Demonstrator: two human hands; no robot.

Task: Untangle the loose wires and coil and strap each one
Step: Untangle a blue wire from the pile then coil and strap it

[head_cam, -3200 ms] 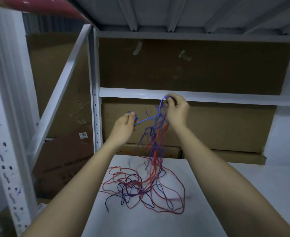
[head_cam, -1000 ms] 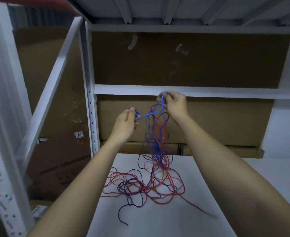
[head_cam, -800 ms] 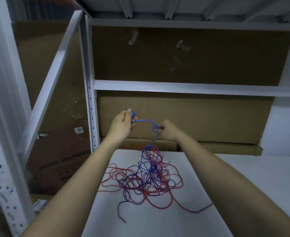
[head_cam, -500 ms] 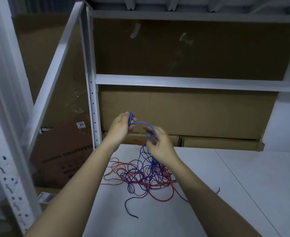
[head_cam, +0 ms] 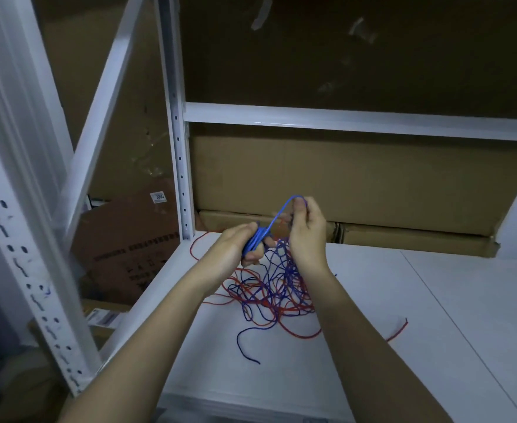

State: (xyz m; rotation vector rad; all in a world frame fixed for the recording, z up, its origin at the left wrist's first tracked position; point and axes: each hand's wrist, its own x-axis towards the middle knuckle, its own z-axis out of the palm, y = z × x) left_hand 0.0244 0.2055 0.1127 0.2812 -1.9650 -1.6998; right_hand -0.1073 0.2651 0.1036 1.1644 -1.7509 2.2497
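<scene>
Left fingers (head_cam: 252, 254) curled tight around a small bundle of blue wire (head_cam: 255, 242), now thicker than half a second ago. Right fingers (head_cam: 298, 209) pinched on the same blue wire, lifted again above and just right of the left hand (head_cam: 235, 247) after dipping toward the heap. Between the two, a short arc of blue, looping over toward the bundle. Right hand (head_cam: 307, 236) near, not touching. Below, blue and red wire (head_cam: 281, 311) lying crossed in a loose heap on the white bench (head_cam: 434, 315), one blue end trailing toward the near edge. Likely another turn going onto the coil; most of the blue unwound, no strap seen.
</scene>
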